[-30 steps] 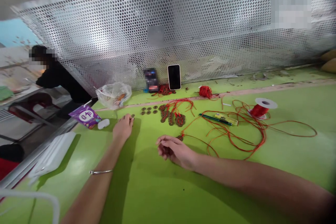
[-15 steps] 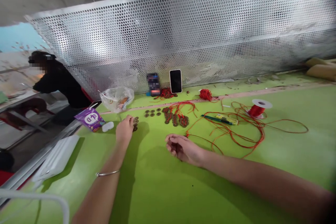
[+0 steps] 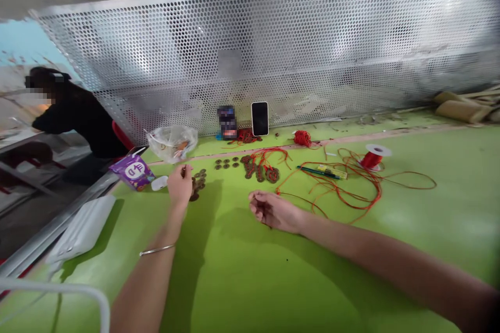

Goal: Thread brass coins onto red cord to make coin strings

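My left hand (image 3: 180, 184) is closed in a pinch, with a dark bit of what looks like a coin at its fingertips. Beside it on the green table lies a loose group of brown holed coins (image 3: 198, 184), partly covered by the hand. My right hand (image 3: 275, 211) rests on its side near the middle, fingers curled inward; whatever lies inside them is hidden. Just beyond are coins strung on red cord (image 3: 261, 170), with loose red ends. Two short rows of coins (image 3: 226, 163) lie between that bundle and my left hand.
A spool of red cord (image 3: 372, 157), tangled cord (image 3: 377, 195) and pens (image 3: 320, 171) lie at right. A red cord ball (image 3: 302, 138) and phone (image 3: 260, 118) stand near the perforated panel (image 3: 312, 52). A plastic bag (image 3: 172, 143) and purple packet (image 3: 133, 170) lie left. Someone sits beyond.
My left hand has drawn slightly back to the left from the loose coins, its fingertips lifted, and more of the coins show. My right hand keeps its curled pose. The view has shifted slightly.
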`<state>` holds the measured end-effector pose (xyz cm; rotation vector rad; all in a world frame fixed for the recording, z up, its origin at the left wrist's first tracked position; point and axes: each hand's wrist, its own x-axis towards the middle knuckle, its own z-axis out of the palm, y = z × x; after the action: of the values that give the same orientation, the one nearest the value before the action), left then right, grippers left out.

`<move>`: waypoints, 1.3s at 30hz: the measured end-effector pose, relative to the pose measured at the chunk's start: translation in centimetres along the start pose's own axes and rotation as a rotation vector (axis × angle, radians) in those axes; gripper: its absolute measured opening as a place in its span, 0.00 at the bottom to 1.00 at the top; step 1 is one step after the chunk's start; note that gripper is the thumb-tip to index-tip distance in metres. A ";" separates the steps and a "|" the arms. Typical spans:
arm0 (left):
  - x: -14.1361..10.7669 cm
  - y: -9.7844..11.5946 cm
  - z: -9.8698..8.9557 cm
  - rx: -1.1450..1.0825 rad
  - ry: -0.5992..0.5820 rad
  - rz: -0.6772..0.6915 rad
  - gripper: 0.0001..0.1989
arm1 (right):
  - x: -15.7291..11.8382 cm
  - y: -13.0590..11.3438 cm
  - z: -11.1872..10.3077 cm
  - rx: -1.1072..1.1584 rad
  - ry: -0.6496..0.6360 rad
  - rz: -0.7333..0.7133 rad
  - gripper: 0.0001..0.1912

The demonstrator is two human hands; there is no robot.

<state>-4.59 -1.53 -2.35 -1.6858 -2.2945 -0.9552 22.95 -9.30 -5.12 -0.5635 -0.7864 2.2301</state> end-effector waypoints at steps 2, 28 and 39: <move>0.0 -0.2 -0.2 -0.031 -0.001 -0.021 0.16 | 0.0 -0.1 0.1 0.001 0.003 0.003 0.10; -2.8 5.0 -3.0 -0.253 -0.166 0.109 0.13 | -0.9 -0.9 1.9 0.051 0.171 -0.018 0.08; -12.0 12.3 -2.6 -0.543 -0.615 0.534 0.10 | -2.1 0.3 3.8 0.423 0.381 0.044 0.24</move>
<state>10.15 -10.58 -0.79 -2.9665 -1.7279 -1.0950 22.00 -12.46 -2.27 -0.7627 -0.1038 2.1459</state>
